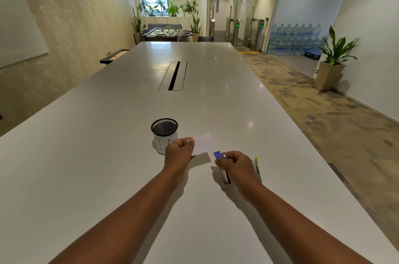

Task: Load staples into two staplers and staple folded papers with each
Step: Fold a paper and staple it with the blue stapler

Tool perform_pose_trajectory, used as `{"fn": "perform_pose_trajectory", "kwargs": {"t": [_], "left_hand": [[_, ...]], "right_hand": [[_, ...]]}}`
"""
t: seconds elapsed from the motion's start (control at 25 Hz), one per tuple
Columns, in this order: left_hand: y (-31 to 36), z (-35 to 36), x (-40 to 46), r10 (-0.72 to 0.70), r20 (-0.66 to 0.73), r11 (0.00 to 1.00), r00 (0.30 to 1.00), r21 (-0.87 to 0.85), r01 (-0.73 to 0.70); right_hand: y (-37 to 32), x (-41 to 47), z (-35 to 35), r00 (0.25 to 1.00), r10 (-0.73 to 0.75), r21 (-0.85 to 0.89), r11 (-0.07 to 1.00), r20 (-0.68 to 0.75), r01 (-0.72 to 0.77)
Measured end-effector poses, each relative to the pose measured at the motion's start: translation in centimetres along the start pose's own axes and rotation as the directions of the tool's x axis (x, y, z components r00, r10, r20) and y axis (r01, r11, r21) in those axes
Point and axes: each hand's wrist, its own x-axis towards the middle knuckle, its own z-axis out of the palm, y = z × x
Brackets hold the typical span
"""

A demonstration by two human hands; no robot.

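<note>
My left hand (179,153) pinches a folded white paper (203,143) by its left end and holds it just above the table. My right hand (234,166) grips a blue and silver stapler (220,157); its blue tip points toward the paper's lower right corner, a small gap apart. The stapler's metal body (225,176) runs down under my palm. A second stapler, grey with a yellow tip (257,165), lies on the table right of my right hand, partly hidden by my wrist.
A black mesh cup (164,134) wrapped in white paper stands just left of the folded sheet. The long white table (108,155) has a cable slot (173,76) at its middle. The table's right edge runs close past the second stapler.
</note>
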Motion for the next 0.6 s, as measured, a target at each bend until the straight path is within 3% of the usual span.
{"fn": "perform_pose_trajectory", "kwargs": {"t": [0.08,0.16,0.24,0.4,0.6], "left_hand": [[-0.3,0.2,0.2,-0.007,-0.002,1.0,1.0,0.007,0.007],[-0.4,0.3,0.5,-0.007,0.004,1.0,1.0,0.005,0.007],[-0.5,0.4,0.8,-0.008,0.017,1.0,1.0,0.012,0.008],[-0.5,0.5,1.4,-0.025,0.026,1.0,0.999,0.019,0.024],[-0.6,1.0,1.8,-0.037,0.034,0.999,0.999,0.029,0.036]], "right_hand": [[0.2,0.5,0.1,0.99,-0.112,-0.266,0.96,-0.084,0.087],[0.4,1.1,0.3,0.968,-0.23,-0.524,0.839,-0.104,0.143],[0.7,1.9,0.4,0.953,-0.284,-0.674,0.725,-0.104,0.142],[0.9,2.8,0.8,0.958,-0.274,-0.782,0.615,-0.086,0.105],[0.6,3.3,1.0,0.973,-0.23,-0.823,0.558,-0.031,0.105]]}}
